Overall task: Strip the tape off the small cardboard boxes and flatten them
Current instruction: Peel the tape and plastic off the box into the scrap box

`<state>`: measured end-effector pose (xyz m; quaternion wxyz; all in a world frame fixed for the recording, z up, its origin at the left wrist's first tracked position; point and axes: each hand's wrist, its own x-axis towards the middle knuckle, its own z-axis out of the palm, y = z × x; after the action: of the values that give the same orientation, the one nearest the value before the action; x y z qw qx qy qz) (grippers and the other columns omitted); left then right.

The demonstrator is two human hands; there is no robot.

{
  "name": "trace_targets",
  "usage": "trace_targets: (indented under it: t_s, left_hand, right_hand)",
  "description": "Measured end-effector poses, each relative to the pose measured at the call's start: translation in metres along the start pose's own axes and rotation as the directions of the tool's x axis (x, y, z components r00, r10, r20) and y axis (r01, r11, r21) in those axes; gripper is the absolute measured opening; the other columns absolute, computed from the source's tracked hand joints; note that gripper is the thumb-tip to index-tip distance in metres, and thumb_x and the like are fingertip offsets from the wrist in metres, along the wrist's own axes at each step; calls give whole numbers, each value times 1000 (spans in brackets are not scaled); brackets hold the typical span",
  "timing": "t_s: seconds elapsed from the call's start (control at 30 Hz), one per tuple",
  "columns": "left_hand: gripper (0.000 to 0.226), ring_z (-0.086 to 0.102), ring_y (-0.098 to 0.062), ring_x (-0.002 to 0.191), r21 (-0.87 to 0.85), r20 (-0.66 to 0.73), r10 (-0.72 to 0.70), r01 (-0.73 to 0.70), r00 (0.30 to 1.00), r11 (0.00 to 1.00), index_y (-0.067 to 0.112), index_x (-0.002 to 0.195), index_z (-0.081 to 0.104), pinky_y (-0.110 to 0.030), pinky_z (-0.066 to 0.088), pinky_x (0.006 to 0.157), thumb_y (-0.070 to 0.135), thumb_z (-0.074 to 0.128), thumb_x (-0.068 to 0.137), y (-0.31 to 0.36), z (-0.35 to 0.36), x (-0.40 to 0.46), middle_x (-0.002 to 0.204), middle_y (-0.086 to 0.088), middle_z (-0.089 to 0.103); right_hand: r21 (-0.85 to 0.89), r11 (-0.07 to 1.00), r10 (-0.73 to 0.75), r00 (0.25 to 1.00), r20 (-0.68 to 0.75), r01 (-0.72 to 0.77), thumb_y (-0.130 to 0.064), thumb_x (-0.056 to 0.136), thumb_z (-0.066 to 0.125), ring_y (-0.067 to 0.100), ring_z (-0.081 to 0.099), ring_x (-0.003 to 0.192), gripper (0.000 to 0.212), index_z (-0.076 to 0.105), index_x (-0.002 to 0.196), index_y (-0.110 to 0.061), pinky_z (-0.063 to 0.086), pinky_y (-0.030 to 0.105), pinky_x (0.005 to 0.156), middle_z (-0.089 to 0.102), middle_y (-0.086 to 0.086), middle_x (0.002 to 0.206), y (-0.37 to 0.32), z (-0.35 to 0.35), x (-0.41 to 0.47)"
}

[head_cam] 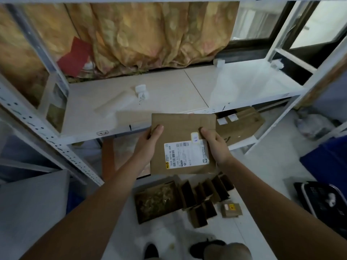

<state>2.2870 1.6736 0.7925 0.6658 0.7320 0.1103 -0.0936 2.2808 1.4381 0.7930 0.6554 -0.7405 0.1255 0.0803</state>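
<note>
Held a flattened cardboard box (183,143) over the shelf edge (84,136); left hand (150,139) and right hand (216,145) gripped opposite sides, thumbs on top; shipping label (185,155) read "A313"; shelf tag (102,132) illegible.

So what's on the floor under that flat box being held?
Under the flattened cardboard box, held by the left hand and right hand, lie folded cardboard pieces and an open box of scraps. Whatever lies directly beneath the box is hidden.
</note>
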Motion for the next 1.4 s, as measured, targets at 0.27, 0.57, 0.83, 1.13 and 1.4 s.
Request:
trace_targets:
  t_s: [0.27, 0.57, 0.83, 1.13, 1.4]
  left_hand:
    - [44, 76, -22, 97, -125, -90, -16, 5, 996, 992, 31, 121, 69, -46, 58, 95, 64, 63, 93, -31, 55, 38, 107, 1, 79]
    - [38, 75, -10, 73, -217, -409, -140, 52, 902, 975, 25, 128, 67, -18, 56, 59, 49, 61, 99, -150, 161, 63, 86, 8, 79]
    - [37, 76, -12, 78, -185, -456, -86, 0, 886, 983, 26, 128, 67, -22, 58, 61, 48, 62, 99, -284, 194, 84, 91, 8, 79]
    - [23, 77, -21, 86, -199, -408, -17, -71, 913, 978, 30, 115, 68, -28, 60, 67, 46, 63, 99, -367, 188, 25, 99, 1, 80]
    - [18, 76, -6, 79, -227, -455, 3, -119, 891, 967, 32, 112, 67, -20, 57, 62, 44, 61, 101, -384, 170, -61, 93, 9, 78]
  right_hand:
    - [-9, 1000, -16, 989, 149, 17, -57, 95, 59, 24, 75, 96, 46, 68, 115, -17, 55, 50, 97, 78, 5, 102, 32, -44, 69]
    - [-48, 999, 31, 924, 381, -14, -43, 99, 60, 26, 76, 83, 33, 64, 117, -16, 59, 33, 66, 77, 7, 92, 156, -95, 165]
    - [-69, 997, 42, 924, 380, -17, -74, 78, 66, 25, 76, 90, 61, 67, 113, -23, 59, 49, 88, 78, 3, 98, 295, -98, 189]
    - [-34, 999, 4, 935, 355, 8, -71, 78, 66, 19, 75, 97, 56, 66, 116, -29, 54, 49, 99, 78, -3, 101, 379, -81, 125]
    - [-100, 992, -35, 919, 393, 81, -67, 86, 62, 16, 75, 91, 51, 68, 113, -24, 55, 45, 96, 78, -4, 95, 382, -63, 53]
